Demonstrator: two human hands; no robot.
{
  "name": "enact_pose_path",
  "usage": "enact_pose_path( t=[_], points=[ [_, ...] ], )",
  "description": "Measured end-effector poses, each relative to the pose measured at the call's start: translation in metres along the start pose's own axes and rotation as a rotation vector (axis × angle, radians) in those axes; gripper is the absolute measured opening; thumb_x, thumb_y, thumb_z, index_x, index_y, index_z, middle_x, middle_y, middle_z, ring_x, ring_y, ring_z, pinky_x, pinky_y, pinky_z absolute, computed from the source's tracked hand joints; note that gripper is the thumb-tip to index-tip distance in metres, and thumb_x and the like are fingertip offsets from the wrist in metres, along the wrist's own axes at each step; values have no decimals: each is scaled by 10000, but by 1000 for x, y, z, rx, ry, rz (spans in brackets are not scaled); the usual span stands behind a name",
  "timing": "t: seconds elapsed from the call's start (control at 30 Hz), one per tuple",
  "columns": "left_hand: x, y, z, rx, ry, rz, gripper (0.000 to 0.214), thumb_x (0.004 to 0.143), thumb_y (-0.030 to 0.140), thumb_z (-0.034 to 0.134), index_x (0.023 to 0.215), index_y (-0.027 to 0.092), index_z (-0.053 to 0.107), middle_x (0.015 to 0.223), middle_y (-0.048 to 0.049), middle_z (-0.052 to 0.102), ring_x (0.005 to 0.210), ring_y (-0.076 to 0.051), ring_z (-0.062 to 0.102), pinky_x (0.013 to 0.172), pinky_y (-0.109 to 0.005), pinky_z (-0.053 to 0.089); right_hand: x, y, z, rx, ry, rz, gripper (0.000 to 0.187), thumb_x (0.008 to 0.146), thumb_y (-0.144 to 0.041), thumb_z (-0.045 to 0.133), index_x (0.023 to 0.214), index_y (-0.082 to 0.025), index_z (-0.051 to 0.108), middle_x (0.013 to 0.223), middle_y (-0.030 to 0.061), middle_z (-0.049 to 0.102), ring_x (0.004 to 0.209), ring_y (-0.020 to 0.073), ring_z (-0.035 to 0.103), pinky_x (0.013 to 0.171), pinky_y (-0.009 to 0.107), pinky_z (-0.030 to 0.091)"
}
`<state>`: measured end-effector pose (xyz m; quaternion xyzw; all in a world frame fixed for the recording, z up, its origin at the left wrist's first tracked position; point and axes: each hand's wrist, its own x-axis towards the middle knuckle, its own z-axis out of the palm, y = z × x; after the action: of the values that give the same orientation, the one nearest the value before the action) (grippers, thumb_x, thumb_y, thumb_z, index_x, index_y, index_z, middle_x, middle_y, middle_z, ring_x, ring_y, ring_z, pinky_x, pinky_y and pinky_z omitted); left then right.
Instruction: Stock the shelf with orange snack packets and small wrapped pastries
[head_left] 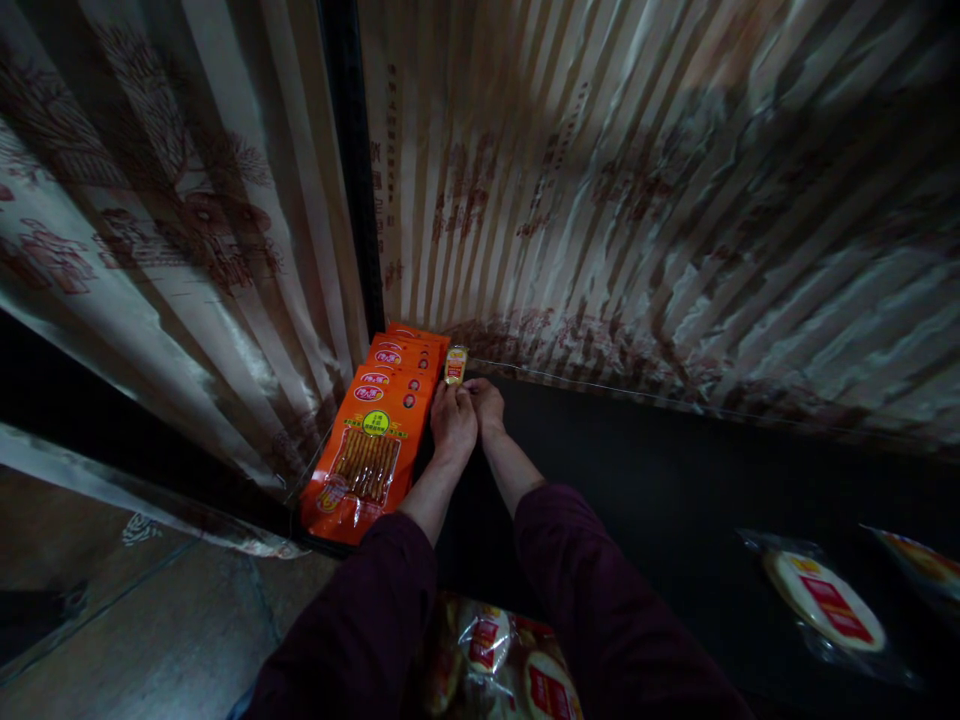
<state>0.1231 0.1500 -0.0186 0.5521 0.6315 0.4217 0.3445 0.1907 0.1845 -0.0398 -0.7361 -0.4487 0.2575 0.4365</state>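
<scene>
Looking down along two dark-sleeved arms to the back corner of a dark shelf [675, 470]. Left hand [453, 420] and right hand [486, 403] pressed side by side, touching.

Just above the left fingertips, upright against the rear wall: a small yellow-and-red packet [455, 364], seemingly pinched at its lower edge by curled left fingers. Right fingers bent inward beside them; grip too dim to tell. Held upright, probably to stand face-out at the end of the neighbouring row.

Just left of the packet: orange packs [365, 455], overlapped front to back. On each, a red oval logo with white characters, a green-and-yellow round badge, and a clear window showing brown sticks. Characters too small to read.

Behind everything, crinkled striped paper [600, 200] with floral print and columns of Chinese writing, not legible.

Close to the body, a bag [487, 650] of round, red-labelled items. Far right on the shelf, round snacks [823, 600] in clear wrap, lying flat, well apart from both hands.
</scene>
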Motion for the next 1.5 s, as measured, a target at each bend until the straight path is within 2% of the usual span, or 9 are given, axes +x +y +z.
enact_pose_path(
  t=[0.17,0.37,0.5,0.7,0.87,1.0,1.17,1.5],
  points=[
    [2,-6,3,-30,7,22,333,901,195,364,1067,172,652,1261,-86,619,1304,-185,444,1127,-337,291,1,1,5,-8,14,-3,120,687,-200,590,797,-214,635,806,5,715,768,161,670,735,262,511],
    [3,-8,3,-27,-6,13,370,916,217,340,1106,110,639,1293,-134,590,1307,-194,441,1135,-322,277,1,4,8,-23,37,8,154,701,-233,607,846,-210,651,811,24,720,783,184,684,744,284,519],
    [2,-7,0,-36,-9,30,369,910,194,334,1046,132,671,1243,-110,630,1310,-196,436,1143,-338,267,4,3,8,-45,49,8,144,704,-219,614,838,-208,665,789,25,717,785,184,681,756,286,515],
    [3,-3,-3,-49,-11,16,360,903,185,344,1038,154,677,1220,-89,648,1295,-188,454,1133,-335,286,5,-1,7,-73,35,-10,303,731,-230,604,1026,-240,674,765,-6,708,743,174,673,744,278,512],
    [6,-3,-4,-38,-23,-11,355,902,185,354,1083,120,652,1259,-128,617,1303,-201,449,1130,-340,284,5,-2,7,-102,22,-7,361,757,-228,585,1109,-206,663,796,30,709,766,192,670,747,294,514],
    [7,-4,-4,-36,-15,6,355,905,201,353,1087,159,655,1245,-94,632,1284,-187,468,1120,-328,302,7,-1,7,-126,1,-19,342,771,-222,578,1102,-213,661,823,28,709,773,174,661,762,281,511],
    [3,0,-6,15,-79,18,397,922,194,295,1091,163,652,1265,-67,621,1300,-163,446,1129,-304,278,6,-1,5,-170,-17,-35,405,787,-229,577,1192,-232,604,897,22,713,848,168,646,815,287,494],
    [4,3,-8,-41,-96,-31,422,937,224,277,1194,106,590,1358,-117,541,1307,-162,439,1109,-281,298,0,-10,4,-219,-73,-20,429,814,-218,550,1242,-225,581,998,35,710,912,180,644,815,273,487]
  ],
)
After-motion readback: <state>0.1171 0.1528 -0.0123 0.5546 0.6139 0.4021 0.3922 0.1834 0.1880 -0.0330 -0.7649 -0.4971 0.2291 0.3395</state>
